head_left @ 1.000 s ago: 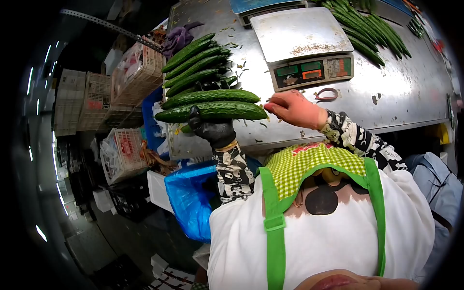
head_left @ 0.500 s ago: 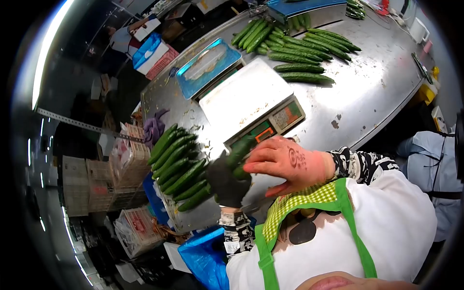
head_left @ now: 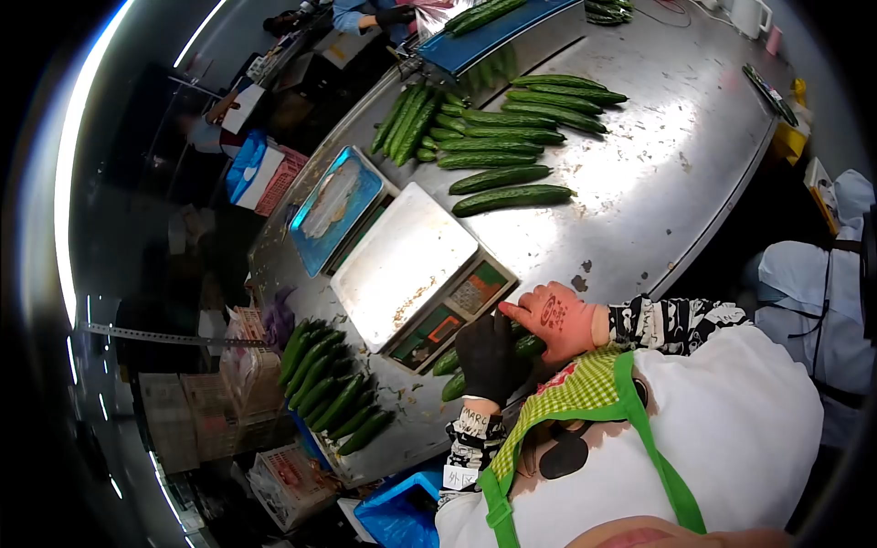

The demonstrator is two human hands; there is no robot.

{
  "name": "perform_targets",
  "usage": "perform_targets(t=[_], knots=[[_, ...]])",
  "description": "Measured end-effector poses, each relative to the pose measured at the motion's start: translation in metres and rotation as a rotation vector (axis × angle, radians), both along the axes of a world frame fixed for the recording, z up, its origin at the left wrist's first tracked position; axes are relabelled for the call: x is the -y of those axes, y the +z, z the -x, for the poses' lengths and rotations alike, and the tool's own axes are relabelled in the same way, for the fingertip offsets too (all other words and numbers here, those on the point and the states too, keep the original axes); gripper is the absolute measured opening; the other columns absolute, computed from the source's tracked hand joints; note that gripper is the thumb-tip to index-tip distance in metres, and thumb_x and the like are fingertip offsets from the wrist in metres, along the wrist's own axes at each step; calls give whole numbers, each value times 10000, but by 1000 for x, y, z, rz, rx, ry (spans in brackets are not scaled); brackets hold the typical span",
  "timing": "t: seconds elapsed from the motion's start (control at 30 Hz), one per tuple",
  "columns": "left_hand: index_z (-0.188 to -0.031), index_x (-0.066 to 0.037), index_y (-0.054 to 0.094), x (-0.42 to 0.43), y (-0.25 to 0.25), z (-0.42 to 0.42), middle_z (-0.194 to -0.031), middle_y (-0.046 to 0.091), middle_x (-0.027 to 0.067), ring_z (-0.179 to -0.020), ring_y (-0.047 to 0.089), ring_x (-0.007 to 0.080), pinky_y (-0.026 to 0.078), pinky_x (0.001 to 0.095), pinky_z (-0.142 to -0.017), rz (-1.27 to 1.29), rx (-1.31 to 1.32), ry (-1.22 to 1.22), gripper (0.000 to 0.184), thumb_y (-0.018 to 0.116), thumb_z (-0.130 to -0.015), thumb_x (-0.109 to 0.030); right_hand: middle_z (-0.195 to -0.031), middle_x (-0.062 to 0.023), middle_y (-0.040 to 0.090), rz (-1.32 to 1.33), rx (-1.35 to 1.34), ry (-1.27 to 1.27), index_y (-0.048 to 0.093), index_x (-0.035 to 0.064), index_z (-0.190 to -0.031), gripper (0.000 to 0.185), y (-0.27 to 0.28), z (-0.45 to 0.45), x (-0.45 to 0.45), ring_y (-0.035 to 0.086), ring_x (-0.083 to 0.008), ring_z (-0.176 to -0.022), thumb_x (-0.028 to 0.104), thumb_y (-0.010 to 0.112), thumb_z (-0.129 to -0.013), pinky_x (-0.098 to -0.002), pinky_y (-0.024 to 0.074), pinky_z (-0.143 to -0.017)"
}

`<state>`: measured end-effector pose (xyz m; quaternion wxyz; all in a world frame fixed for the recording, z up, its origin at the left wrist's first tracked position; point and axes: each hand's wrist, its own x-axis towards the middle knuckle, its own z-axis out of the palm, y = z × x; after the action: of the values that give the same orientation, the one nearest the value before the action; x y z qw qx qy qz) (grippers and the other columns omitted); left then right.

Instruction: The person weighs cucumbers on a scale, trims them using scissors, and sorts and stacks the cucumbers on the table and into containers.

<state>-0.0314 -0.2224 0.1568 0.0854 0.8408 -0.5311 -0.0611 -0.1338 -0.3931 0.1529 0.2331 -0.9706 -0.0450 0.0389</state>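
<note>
Both of my hands are on a few green cucumbers [head_left: 447, 363] low over the table's near edge, just in front of the white-topped scale [head_left: 411, 265]. My left hand [head_left: 493, 358], in a black glove, is closed over their middle, and cucumber ends stick out on its left. My right hand [head_left: 557, 320], in a salmon-coloured glove, curls round their right end. The gloves hide much of these cucumbers. To the left of my hands lies a row of cucumbers [head_left: 333, 388] side by side.
A second scale with a blue tray [head_left: 336, 215] stands behind the white one. More cucumbers [head_left: 512, 146] lie on the metal table [head_left: 630, 192] towards the back, near a blue-topped scale [head_left: 489, 41]. Crates [head_left: 288, 489] stand at the left; a co-worker's gloved hand [head_left: 396, 15] shows at the far side.
My hands have moved right, away from the left-hand cucumber row, with cucumbers between them. The camera view has shifted, and a co-worker's hand has come into sight at the top.
</note>
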Motion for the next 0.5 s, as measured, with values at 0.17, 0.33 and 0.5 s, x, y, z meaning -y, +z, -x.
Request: perform_targets(t=[0.17, 0.33, 0.5], knots=[[-1311, -82, 564, 26, 9, 4, -1085, 586, 107, -1032, 558, 316, 371, 528, -972, 93, 112, -69, 770, 821, -660, -401, -1152, -158, 636, -37, 64, -39, 437, 44, -1468, 941, -11, 21, 41, 636, -362, -1034, 334, 797, -649, -453, 507, -901], [-1457, -89, 491, 8, 9, -8, -1354, 551, 170, -1297, 493, 350, 281, 570, -1155, 217, 418, 105, 850, 803, -751, -444, -1158, -173, 622, -90, 106, -158, 467, 74, -1449, 926, -15, 35, 95, 628, -349, -1073, 359, 803, -634, -437, 512, -921], [-1459, -55, 474, -55, -31, -8, -1437, 512, 194, -1331, 465, 367, 300, 521, -1146, 246, 304, 501, 859, 827, -752, -393, -1219, -181, 625, -165, 160, -550, 448, 90, -1469, 943, -19, 46, 185, 634, -365, -1104, 309, 819, -630, -425, 512, -983]])
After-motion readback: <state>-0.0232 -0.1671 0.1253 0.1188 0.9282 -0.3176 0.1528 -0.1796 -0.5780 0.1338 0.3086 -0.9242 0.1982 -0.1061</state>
